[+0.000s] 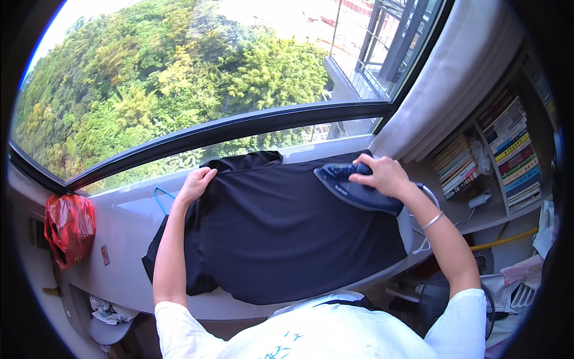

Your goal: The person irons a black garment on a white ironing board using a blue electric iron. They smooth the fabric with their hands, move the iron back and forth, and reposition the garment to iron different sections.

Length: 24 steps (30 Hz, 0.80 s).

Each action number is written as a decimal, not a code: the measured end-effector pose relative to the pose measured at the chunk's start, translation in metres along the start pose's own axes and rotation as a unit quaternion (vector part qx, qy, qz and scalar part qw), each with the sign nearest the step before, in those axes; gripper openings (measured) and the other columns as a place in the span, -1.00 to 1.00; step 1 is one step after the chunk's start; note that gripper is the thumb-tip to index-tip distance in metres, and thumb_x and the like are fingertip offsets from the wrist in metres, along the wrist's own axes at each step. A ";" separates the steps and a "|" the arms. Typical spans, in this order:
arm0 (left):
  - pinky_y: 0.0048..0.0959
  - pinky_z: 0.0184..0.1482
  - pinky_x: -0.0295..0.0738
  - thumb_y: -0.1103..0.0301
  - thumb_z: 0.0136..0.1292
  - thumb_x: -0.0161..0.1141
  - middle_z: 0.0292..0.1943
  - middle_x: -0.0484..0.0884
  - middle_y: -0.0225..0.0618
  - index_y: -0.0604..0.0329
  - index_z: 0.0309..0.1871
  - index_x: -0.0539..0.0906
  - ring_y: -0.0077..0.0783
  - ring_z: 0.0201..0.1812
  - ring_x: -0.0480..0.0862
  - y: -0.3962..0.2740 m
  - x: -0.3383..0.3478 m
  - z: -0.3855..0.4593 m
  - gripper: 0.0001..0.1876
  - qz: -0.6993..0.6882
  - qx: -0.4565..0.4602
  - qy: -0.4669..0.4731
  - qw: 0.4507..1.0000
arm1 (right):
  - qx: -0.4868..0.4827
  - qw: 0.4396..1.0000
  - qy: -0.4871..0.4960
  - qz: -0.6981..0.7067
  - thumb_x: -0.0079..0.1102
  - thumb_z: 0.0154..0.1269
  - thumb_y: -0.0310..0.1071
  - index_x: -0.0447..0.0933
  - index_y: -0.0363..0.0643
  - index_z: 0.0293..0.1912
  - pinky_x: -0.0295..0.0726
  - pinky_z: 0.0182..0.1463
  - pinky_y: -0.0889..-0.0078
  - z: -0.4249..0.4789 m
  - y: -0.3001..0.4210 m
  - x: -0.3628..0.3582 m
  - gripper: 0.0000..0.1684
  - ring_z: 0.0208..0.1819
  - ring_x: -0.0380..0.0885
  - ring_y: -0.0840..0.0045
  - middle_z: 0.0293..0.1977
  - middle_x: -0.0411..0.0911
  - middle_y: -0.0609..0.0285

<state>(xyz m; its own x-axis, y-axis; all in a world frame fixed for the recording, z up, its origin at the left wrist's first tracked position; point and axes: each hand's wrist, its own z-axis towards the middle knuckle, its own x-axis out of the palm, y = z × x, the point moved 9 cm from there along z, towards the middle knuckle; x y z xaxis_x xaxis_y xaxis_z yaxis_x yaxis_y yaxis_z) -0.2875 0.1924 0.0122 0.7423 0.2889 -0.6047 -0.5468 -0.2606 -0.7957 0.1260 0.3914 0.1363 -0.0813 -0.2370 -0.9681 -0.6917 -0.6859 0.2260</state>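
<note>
A black cloth garment (287,233) lies spread over an ironing board (405,231), with faint creases running across it. My left hand (197,183) pinches its upper left edge, where more of the fabric is bunched up. In my right hand (381,175) is a dark blue Supor clothes iron (358,190), gripped by its handle. The iron rests on the garment's upper right part, its tip pointing up and left. From its heel a pale cord (423,242) hangs down past the board's right end.
A red plastic bag (70,231) sits at the left end of the grey sill counter (119,260). A light blue hanger (163,197) pokes out behind the garment. Right of the white curtain (444,76), a bookshelf (484,220) holds several books. A fan (437,296) stands below right.
</note>
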 end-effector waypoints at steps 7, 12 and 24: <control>-0.38 -0.30 0.45 0.18 0.43 0.22 -0.50 0.58 -0.25 0.32 -0.26 0.62 -0.45 -0.41 0.54 -0.005 0.001 0.002 -0.69 0.062 0.010 -0.036 0.997 | 0.046 0.999 -0.012 0.016 0.22 0.24 0.35 0.58 -0.04 0.00 0.59 0.04 0.01 0.037 -0.048 -0.011 -0.33 -0.01 0.64 0.06 -0.14 0.69 -0.05; -0.29 0.16 0.48 0.26 0.34 0.31 -0.02 0.65 -0.06 0.30 0.10 0.58 -0.07 0.07 0.63 -0.049 -0.002 -0.037 -0.63 0.106 0.095 -0.158 0.977 | -0.021 1.000 0.013 0.011 0.20 0.24 0.36 0.58 0.01 0.02 0.61 0.00 0.03 0.014 -0.019 -0.004 -0.34 -0.07 0.66 0.05 -0.20 0.70 -0.03; -0.26 0.27 0.42 0.35 0.41 0.21 0.10 0.55 -0.09 0.30 0.13 0.50 -0.15 0.17 0.55 -0.071 0.062 -0.302 -0.69 0.062 -0.042 -0.491 0.868 | -0.179 0.980 0.075 0.050 0.21 0.34 0.20 0.54 -0.12 -0.06 0.71 -0.20 0.19 -0.097 0.109 0.052 -0.45 -0.29 0.73 0.19 -0.42 0.68 0.04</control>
<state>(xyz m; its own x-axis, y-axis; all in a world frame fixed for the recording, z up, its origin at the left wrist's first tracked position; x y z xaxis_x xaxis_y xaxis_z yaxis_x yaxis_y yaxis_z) -0.0858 -0.0499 0.0420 -0.0304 0.8895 -0.4559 -0.5384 -0.3989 -0.7423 0.1155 0.2378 0.1211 -0.0113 -0.3947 -0.9187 -0.3873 -0.8453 0.3679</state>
